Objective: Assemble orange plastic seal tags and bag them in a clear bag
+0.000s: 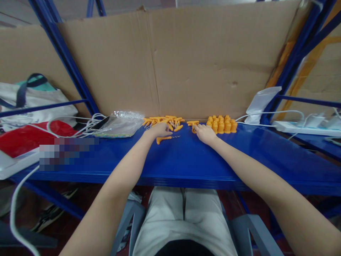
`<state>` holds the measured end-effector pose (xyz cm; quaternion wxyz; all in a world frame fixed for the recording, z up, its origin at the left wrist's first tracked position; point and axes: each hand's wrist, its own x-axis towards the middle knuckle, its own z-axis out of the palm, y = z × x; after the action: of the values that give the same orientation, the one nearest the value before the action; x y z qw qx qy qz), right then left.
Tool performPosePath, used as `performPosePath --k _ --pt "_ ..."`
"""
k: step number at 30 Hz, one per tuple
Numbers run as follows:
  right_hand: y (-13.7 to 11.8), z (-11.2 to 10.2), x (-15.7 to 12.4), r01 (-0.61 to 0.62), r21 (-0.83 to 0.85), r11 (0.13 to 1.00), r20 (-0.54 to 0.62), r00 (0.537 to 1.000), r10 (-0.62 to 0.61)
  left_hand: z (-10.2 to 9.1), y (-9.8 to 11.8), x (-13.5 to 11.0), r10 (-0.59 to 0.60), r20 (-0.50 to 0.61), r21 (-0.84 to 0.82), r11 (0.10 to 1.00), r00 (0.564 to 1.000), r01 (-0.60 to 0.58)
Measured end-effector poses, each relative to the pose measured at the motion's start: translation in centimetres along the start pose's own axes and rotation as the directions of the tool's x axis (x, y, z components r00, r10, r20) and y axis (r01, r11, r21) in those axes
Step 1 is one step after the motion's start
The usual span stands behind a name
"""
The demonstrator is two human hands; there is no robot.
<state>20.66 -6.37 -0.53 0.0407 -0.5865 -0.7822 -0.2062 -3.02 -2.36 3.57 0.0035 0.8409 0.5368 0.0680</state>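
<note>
- Nearest, the person's light khaki trousers (183, 213) show between the arms of a grey chair (242, 224).
- Next comes the glossy blue metal tabletop (176, 163), its near edge running left to right.
- Nearest that edge among the orange pieces is a single orange plastic corkscrew with a ribbed shank and a thin metal spiral (165, 138). It lies flat on the tabletop, just on the near side of the left hand (161, 130). Its long axis runs left to right, close to parallel with the table edge: handle at the left, spiral tip pointing right and slightly away.
- The left hand is bent, its fingers at the near side of the heap; I cannot tell whether they pinch a piece.
- The right hand (205, 134) reaches inward with fingers bent, fingertips at a small rounded orange plastic piece (193, 130); whether it is pinched or merely touched cannot be told.
- Just beyond that piece lies an orange plastic T-shaped piece (193, 123), its bar roughly left to right.
- Beyond the left hand is a loose heap of orange T-handled corkscrews (170, 118), handles pointing several ways, metal spirals among them.
- Right of the right hand, orange plastic bottle-shaped pieces (223, 125) stand upright in close rows, long axes vertical.
- Farthest, a brown cardboard sheet (202, 60) rises behind everything.
</note>
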Motion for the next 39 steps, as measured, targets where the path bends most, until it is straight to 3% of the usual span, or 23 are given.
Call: performPosePath --k 5,13,17,22,31,33,36,39 --pt "0.0 -0.2 -0.2 -0.015 0.025 1.000 -0.012 1.000 0.015 -1.2 -1.1 -1.1 -0.108 0.221 0.010 0.994 0.969 0.108" --pt "1.2 -1.4 -0.6 -0.042 0.094 0.995 -0.136 0.989 0.055 -1.5 -1.0 -1.6 -0.187 0.397 -0.041 0.975 0.899 0.220" --pt "2.3 -1.9 -0.9 -0.143 0.113 0.983 -0.194 0.967 0.163 -1.4 -0.5 -1.8 -0.137 0.393 -0.119 0.973 0.909 0.198" --pt "3.7 -1.4 -0.8 -0.282 0.190 0.940 -0.083 0.950 0.301 -1.0 0.5 -1.5 -0.046 0.320 -0.217 0.969 0.946 0.120" --pt "4.8 -0.1 0.3 -0.301 0.442 0.845 -0.062 0.930 0.364 0.7 1.5 -0.7 0.077 0.134 -0.452 0.892 0.988 -0.008" --pt "4.7 -0.2 0.2 -0.300 0.485 0.821 -0.024 0.934 0.356 0.9 1.5 -0.6 0.080 0.137 -0.468 0.883 0.987 -0.007" --pt "4.3 -0.5 -0.1 -0.286 0.552 0.783 0.129 0.957 0.259 1.1 1.5 -0.5 0.076 0.142 -0.468 0.884 0.987 -0.001" --pt "3.6 -0.9 -0.5 -0.285 0.525 0.802 0.242 0.953 0.180 1.1 1.5 -0.5 0.078 0.138 -0.464 0.886 0.987 -0.005"
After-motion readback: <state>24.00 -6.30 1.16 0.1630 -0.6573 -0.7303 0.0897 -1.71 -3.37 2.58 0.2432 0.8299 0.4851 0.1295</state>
